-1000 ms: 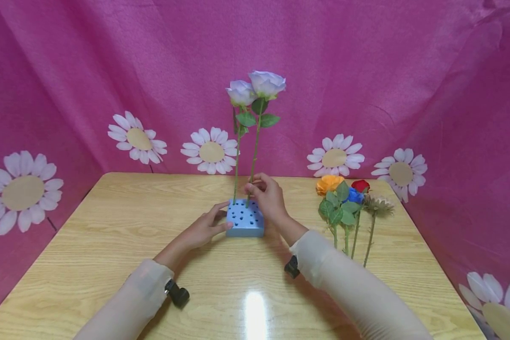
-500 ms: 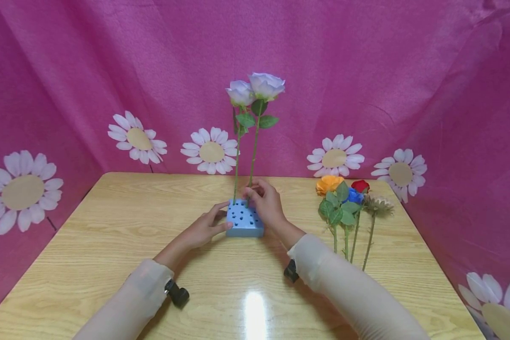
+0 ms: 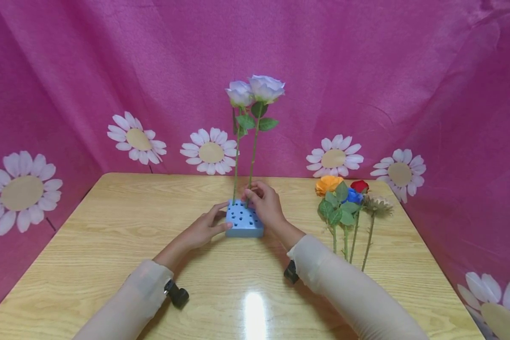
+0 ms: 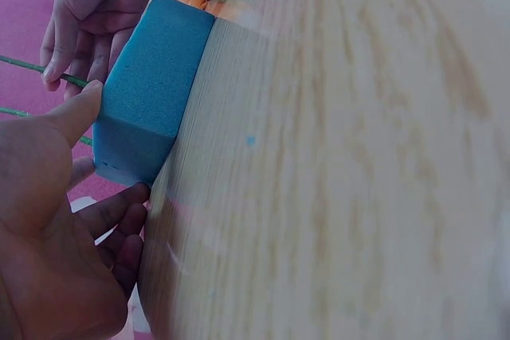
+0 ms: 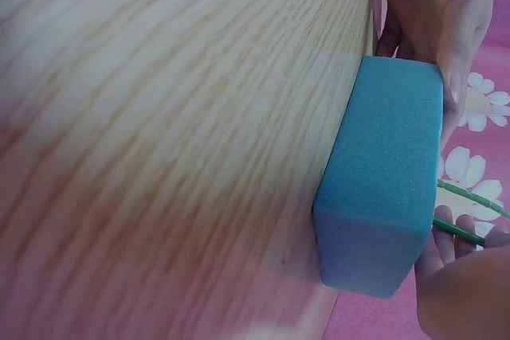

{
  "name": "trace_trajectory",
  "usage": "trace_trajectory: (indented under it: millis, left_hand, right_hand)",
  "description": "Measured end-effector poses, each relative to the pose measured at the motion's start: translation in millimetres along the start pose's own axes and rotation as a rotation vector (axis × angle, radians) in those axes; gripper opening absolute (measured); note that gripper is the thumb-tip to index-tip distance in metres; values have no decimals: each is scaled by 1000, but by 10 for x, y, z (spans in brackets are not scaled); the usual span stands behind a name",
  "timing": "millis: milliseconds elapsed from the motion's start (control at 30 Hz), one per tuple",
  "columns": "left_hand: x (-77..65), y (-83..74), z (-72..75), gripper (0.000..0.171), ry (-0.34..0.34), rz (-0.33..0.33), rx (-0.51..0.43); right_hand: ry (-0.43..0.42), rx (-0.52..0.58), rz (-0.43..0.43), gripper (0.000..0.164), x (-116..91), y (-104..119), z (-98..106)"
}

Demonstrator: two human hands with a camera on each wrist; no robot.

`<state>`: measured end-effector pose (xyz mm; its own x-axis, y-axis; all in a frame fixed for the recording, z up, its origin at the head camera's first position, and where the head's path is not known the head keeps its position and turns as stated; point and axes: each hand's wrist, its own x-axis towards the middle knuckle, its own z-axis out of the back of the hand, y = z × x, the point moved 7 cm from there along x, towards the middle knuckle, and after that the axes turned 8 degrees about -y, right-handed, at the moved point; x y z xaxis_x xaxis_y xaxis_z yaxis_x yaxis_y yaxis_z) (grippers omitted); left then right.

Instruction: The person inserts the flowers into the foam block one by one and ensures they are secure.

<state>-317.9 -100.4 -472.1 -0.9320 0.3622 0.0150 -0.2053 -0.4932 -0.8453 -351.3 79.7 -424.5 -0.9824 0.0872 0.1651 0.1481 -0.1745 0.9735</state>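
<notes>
"left hand (image 3: 201, 230) first: is it holding anything?"

"yes, the blue block (image 3: 245, 232). its thumb presses the near left corner, and its fingers lie along the left side."

"and the right hand (image 3: 268, 208)?"

"narrow. thumb and fingers pinch the right-hand white rose (image 3: 266, 89) low on its green stem (image 3: 254, 151), just above the block's top."

"does that stem reach the block?"

"it does, in the back part of the top, among many small holes (image 3: 240, 218). how deep it goes, i cannot tell."

"where's the block?"

"flat on the wooden table (image 3: 89, 245), near the middle, between the two hands."

"anything else standing in it?"

"the left-hand white rose (image 3: 240, 93), upright near the back left corner. the two blooms overlap, with the right one slightly higher."

"and farther out?"

"off to the right, four flowers lie on the table: an orange flower (image 3: 328, 185), a blue flower (image 3: 352, 196), a red flower (image 3: 360, 186) and a brownish flower (image 3: 377, 204). the right sleeve (image 3: 344, 283) reaches in front of their stems."

"what's behind?"

"a magenta curtain (image 3: 365, 56) printed with white daisies (image 3: 334, 158)."
</notes>
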Motion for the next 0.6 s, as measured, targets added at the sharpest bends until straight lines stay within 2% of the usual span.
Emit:
trace_trajectory:
  millis: [300, 600]
  left_hand:
    - [9, -7, -1, 72, -3, -8, 1]
    - [11, -18, -1, 71, -7, -18, 8]
  right_hand:
    - [16, -6, 5, 13, 10, -21, -10]
    - [25, -75, 20, 17, -14, -9, -17]
